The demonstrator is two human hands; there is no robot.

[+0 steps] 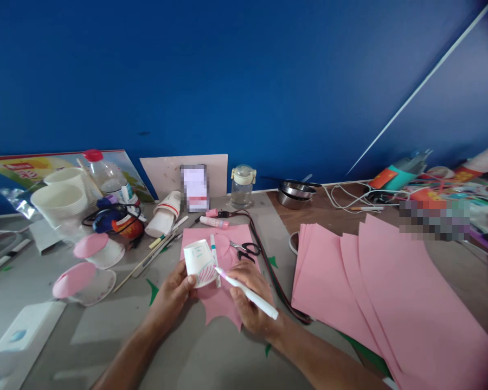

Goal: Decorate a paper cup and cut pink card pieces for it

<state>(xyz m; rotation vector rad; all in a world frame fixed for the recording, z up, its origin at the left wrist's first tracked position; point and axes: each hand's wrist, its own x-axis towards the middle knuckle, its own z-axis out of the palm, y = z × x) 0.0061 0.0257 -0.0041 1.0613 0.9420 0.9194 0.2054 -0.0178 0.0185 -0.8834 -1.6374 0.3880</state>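
Observation:
My left hand (178, 286) is closed on a white paper cup (198, 256), thumb at its lower edge. Pink stripes inside a curved outline and small green marks show on the cup's side. In my right hand (250, 298) is a white marker (254, 298), its pinkish tip at the striped patch. Under both hands lies cut pink paper (223, 310) with a scalloped edge. A second, slim marker (213, 249) rests just behind the cup. Black-handled scissors (248, 250) lie on the paper beyond my right hand.
Pink sheets (329, 265) are stacked to the right. Two cups with pink paper tops (90, 246) stand left, near nested paper cups (59, 200) and a red-capped bottle (108, 176). A phone (195, 189), a glass jar (243, 187) and metal bowls (296, 193) line the wall. A cable (268, 271) runs beside the paper.

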